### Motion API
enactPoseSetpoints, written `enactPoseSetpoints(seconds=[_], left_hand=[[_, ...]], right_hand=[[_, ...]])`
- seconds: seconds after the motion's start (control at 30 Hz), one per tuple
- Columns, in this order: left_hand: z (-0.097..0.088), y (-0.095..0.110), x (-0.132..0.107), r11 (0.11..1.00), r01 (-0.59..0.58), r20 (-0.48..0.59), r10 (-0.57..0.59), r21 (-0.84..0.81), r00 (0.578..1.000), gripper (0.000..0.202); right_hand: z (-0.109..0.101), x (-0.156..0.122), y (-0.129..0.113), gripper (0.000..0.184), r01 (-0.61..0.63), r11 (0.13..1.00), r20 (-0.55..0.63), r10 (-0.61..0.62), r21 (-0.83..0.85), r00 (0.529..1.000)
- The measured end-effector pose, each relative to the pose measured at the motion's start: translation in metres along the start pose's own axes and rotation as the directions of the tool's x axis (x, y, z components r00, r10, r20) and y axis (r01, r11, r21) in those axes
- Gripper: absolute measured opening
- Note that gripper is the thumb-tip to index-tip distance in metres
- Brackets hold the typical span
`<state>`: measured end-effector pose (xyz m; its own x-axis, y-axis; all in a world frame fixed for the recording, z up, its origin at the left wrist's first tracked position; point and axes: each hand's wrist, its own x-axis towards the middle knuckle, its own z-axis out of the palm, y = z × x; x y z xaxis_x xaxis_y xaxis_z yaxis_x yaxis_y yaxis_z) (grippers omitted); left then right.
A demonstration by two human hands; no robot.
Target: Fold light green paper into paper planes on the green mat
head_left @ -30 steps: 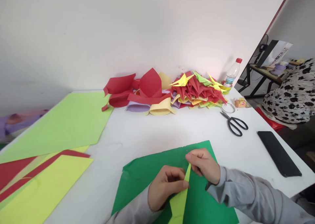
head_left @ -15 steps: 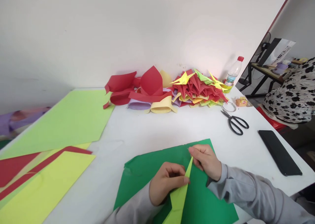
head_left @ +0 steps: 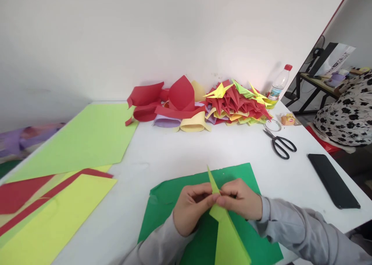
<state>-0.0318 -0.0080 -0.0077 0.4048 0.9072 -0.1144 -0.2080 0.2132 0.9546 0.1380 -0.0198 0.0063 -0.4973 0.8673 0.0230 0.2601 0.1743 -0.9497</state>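
A folded lime-green paper piece, long and pointed, is held upright between both hands, its tip sticking up above the fingers. My left hand pinches it from the left. My right hand pinches it from the right, fingertips meeting the left ones at the narrow part. Both hands hover over a dark green sheet lying flat on the white table.
Large lime, yellow and red sheets lie at the left. A heap of folded red, yellow and purple paper sits by the wall. At the right are a bottle, black scissors and a black phone. A person in a patterned garment sits far right.
The lime piece has been turned so its point now rises above my fingers. My right hand has come down and in to meet the left at the narrow part.
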Motion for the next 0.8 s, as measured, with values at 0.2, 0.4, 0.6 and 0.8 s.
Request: enactPoseSetpoints(seconds=[0.2,0.4,0.6,0.8], left_hand=[[-0.0049,0.0017,0.0028,0.996,-0.021,-0.042,0.018,-0.090,0.999,0.015],[-0.0029,0.0047,0.0011,0.991,0.005,0.053,0.002,-0.132,0.999,0.013],[-0.0075,0.0022,0.0039,0.991,-0.034,0.070,0.044,-0.133,0.997,0.011],[-0.0019,0.0037,0.0025,0.994,-0.041,0.110,0.053,-0.104,0.993,0.010]], right_hand=[[0.0072,-0.0032,0.0047,0.051,0.108,0.974,0.071,-0.096,-0.198,0.993],[0.0100,-0.0041,0.0063,0.050,0.161,0.962,-0.033,-0.172,-0.219,0.985],[0.0085,-0.0045,0.0055,0.050,0.230,0.942,0.006,-0.235,-0.243,0.972],[0.0096,-0.0057,0.0075,0.049,0.253,0.940,0.004,-0.259,-0.228,0.966]])
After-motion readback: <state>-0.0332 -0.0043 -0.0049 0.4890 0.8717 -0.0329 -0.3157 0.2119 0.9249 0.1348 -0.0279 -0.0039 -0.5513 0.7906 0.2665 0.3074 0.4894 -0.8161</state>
